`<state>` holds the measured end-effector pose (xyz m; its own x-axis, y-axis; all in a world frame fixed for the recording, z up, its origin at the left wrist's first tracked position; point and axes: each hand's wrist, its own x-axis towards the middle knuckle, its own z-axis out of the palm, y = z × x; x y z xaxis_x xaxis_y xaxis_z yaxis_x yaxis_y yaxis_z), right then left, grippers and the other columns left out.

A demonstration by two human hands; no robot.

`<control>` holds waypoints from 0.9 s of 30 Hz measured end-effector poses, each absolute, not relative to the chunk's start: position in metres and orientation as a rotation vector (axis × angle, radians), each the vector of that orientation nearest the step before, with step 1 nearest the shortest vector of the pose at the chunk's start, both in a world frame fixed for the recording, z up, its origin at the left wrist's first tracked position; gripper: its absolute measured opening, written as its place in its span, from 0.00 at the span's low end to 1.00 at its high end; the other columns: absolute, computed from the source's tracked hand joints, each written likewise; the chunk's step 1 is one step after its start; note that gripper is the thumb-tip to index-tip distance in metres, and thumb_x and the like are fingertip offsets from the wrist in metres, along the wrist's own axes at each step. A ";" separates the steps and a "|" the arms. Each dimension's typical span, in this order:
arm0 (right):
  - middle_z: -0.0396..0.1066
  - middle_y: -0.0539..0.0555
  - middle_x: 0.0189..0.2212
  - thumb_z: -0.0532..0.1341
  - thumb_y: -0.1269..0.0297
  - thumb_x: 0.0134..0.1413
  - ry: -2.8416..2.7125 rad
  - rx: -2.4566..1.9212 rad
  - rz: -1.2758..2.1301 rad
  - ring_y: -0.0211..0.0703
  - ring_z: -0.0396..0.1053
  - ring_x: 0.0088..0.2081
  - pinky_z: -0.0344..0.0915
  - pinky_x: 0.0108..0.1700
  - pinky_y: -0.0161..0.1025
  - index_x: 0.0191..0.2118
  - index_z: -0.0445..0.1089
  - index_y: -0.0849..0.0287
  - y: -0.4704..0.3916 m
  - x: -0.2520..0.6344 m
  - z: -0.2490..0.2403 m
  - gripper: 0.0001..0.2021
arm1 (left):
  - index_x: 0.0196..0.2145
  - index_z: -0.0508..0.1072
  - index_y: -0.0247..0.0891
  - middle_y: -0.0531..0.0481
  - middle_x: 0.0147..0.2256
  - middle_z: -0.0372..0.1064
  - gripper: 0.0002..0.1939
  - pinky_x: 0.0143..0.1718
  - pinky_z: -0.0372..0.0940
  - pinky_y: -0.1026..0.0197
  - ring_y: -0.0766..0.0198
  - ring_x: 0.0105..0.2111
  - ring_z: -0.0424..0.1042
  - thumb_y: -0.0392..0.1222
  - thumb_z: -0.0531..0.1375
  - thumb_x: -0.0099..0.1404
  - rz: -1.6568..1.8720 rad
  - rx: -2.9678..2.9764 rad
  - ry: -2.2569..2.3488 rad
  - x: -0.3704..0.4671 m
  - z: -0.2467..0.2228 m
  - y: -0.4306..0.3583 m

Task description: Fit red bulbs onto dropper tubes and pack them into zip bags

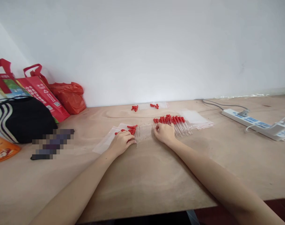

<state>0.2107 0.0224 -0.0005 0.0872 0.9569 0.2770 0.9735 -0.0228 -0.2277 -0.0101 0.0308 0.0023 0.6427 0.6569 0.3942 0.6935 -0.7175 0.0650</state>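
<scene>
My left hand [122,142] rests over a small pile of red caps [132,127] on a clear plastic bag [104,139], its fingers bent; whether they hold a cap is hidden. Between my hands lies a row of thin clear tubes [145,132]. My right hand [164,132] is closed at the right end of that row, and what its fingers hold cannot be made out. Beside and behind it, several tubes with red caps [179,119] lie side by side, capped ends toward the wall.
More red caps [154,106] lie on a bag near the wall. Flat clear bags [195,118] sit right of the capped tubes. A power strip [257,123] with cables is at the right. Red bags [69,95], a black bag [25,118] and an orange packet [4,151] stand left.
</scene>
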 end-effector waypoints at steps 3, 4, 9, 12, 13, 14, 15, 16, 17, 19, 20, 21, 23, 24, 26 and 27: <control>0.72 0.57 0.30 0.49 0.58 0.52 -1.904 -2.036 -0.039 0.46 0.68 0.36 0.46 0.42 0.44 0.34 0.68 0.60 0.023 0.206 0.000 0.14 | 0.31 0.73 0.39 0.49 0.30 0.70 0.08 0.36 0.59 0.57 0.59 0.33 0.67 0.46 0.59 0.57 -0.708 -2.681 -1.124 -0.002 0.002 0.030; 0.72 0.58 0.31 0.49 0.58 0.52 -1.903 -2.049 -0.026 0.46 0.68 0.36 0.47 0.42 0.44 0.34 0.68 0.60 0.024 0.205 0.000 0.14 | 0.31 0.73 0.39 0.49 0.31 0.70 0.08 0.37 0.59 0.57 0.59 0.34 0.66 0.46 0.58 0.57 -0.760 -2.653 -1.145 -0.001 0.003 0.030; 0.72 0.61 0.32 0.50 0.60 0.51 -1.899 -2.135 0.004 0.48 0.69 0.35 0.48 0.41 0.45 0.34 0.68 0.63 0.028 0.203 0.003 0.14 | 0.31 0.74 0.40 0.47 0.32 0.69 0.10 0.39 0.58 0.55 0.56 0.37 0.65 0.46 0.57 0.57 -0.819 -2.427 -1.577 0.002 0.019 0.043; 0.72 0.63 0.31 0.50 0.63 0.51 -1.928 -2.159 -0.035 0.49 0.69 0.34 0.48 0.41 0.45 0.33 0.69 0.65 0.029 0.202 0.004 0.14 | 0.30 0.74 0.41 0.45 0.34 0.67 0.13 0.39 0.58 0.52 0.51 0.39 0.64 0.51 0.59 0.52 -0.639 -2.344 -1.803 0.007 0.028 0.063; 0.72 0.64 0.31 0.50 0.64 0.51 -1.940 -2.156 -0.050 0.49 0.69 0.33 0.48 0.41 0.45 0.32 0.69 0.65 0.029 0.202 0.005 0.13 | 0.28 0.74 0.41 0.44 0.35 0.67 0.14 0.39 0.58 0.51 0.50 0.40 0.63 0.53 0.59 0.51 -0.609 -2.341 -1.822 0.010 0.030 0.069; 0.72 0.64 0.31 0.50 0.65 0.51 -1.952 -2.148 -0.063 0.49 0.69 0.33 0.48 0.41 0.46 0.32 0.69 0.66 0.028 0.201 0.005 0.13 | 0.26 0.74 0.40 0.43 0.35 0.67 0.15 0.40 0.57 0.51 0.49 0.41 0.62 0.54 0.59 0.50 -0.584 -2.340 -1.832 0.013 0.031 0.074; 0.72 0.64 0.31 0.50 0.66 0.51 -1.963 -2.139 -0.074 0.49 0.69 0.32 0.48 0.40 0.46 0.32 0.70 0.66 0.028 0.200 0.005 0.13 | 0.25 0.75 0.40 0.43 0.35 0.67 0.15 0.41 0.56 0.50 0.48 0.42 0.62 0.55 0.60 0.48 -0.567 -2.345 -1.834 0.015 0.031 0.079; 0.72 0.65 0.31 0.49 0.66 0.51 -1.972 -2.129 -0.082 0.49 0.69 0.32 0.47 0.40 0.46 0.32 0.70 0.66 0.028 0.200 0.004 0.13 | 0.23 0.74 0.40 0.43 0.35 0.67 0.15 0.41 0.56 0.49 0.47 0.42 0.61 0.55 0.60 0.47 -0.557 -2.353 -1.832 0.018 0.031 0.083; 0.72 0.65 0.30 0.49 0.67 0.51 -1.978 -2.122 -0.088 0.48 0.69 0.32 0.47 0.40 0.46 0.31 0.70 0.66 0.028 0.199 0.004 0.13 | 0.21 0.74 0.40 0.43 0.35 0.67 0.14 0.41 0.56 0.49 0.47 0.42 0.61 0.55 0.61 0.47 -0.548 -2.361 -1.832 0.020 0.030 0.085; 0.72 0.65 0.29 0.48 0.68 0.52 -1.988 -2.110 -0.094 0.48 0.69 0.31 0.47 0.40 0.46 0.30 0.70 0.66 0.028 0.197 0.003 0.14 | 0.19 0.73 0.40 0.44 0.33 0.67 0.12 0.41 0.56 0.49 0.48 0.41 0.62 0.52 0.61 0.46 -0.550 -2.374 -1.832 0.023 0.028 0.088; 0.72 0.65 0.29 0.48 0.68 0.52 -1.990 -2.107 -0.097 0.48 0.69 0.31 0.47 0.41 0.46 0.30 0.70 0.66 0.028 0.197 0.003 0.14 | 0.18 0.73 0.40 0.44 0.32 0.67 0.11 0.41 0.56 0.49 0.49 0.40 0.62 0.50 0.62 0.46 -0.561 -2.375 -1.834 0.024 0.028 0.088; 0.71 0.65 0.29 0.48 0.68 0.52 -1.988 -2.106 -0.100 0.48 0.69 0.31 0.47 0.41 0.47 0.31 0.70 0.66 0.028 0.196 0.003 0.14 | 0.17 0.73 0.39 0.44 0.31 0.67 0.10 0.40 0.57 0.50 0.49 0.40 0.63 0.48 0.61 0.47 -0.579 -2.372 -1.836 0.025 0.028 0.088; 0.71 0.65 0.29 0.48 0.67 0.52 -1.964 -2.101 -0.124 0.49 0.68 0.32 0.47 0.42 0.47 0.32 0.69 0.66 0.027 0.198 0.003 0.14 | 0.17 0.72 0.38 0.44 0.30 0.67 0.09 0.40 0.57 0.50 0.49 0.39 0.63 0.45 0.60 0.48 -0.641 -2.355 -1.834 0.026 0.030 0.087; 0.71 0.65 0.30 0.48 0.66 0.52 -1.939 -2.096 -0.147 0.49 0.68 0.33 0.47 0.42 0.47 0.33 0.68 0.66 0.027 0.199 0.003 0.13 | 0.18 0.72 0.37 0.44 0.30 0.67 0.08 0.40 0.58 0.50 0.50 0.39 0.63 0.44 0.60 0.49 -0.683 -2.348 -1.824 0.026 0.031 0.085; 0.70 0.65 0.31 0.48 0.65 0.53 -1.879 -2.055 -0.181 0.50 0.67 0.35 0.49 0.42 0.45 0.34 0.66 0.67 0.025 0.206 0.003 0.13 | 0.21 0.71 0.36 0.44 0.31 0.67 0.07 0.41 0.58 0.51 0.52 0.39 0.64 0.41 0.58 0.51 -0.777 -2.356 -1.783 0.027 0.034 0.077; 0.70 0.64 0.31 0.47 0.65 0.53 -1.860 -2.002 -0.175 0.49 0.67 0.35 0.50 0.40 0.44 0.34 0.64 0.67 0.023 0.211 0.002 0.12 | 0.23 0.70 0.36 0.45 0.31 0.67 0.06 0.40 0.59 0.53 0.54 0.38 0.65 0.40 0.57 0.52 -0.820 -2.378 -1.751 0.027 0.034 0.071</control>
<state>0.2112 0.0233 0.0019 0.1064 0.9283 0.3563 0.9784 -0.0339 -0.2037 0.0271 0.0706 0.0342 0.2052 0.8650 0.4580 0.9057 -0.3451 0.2460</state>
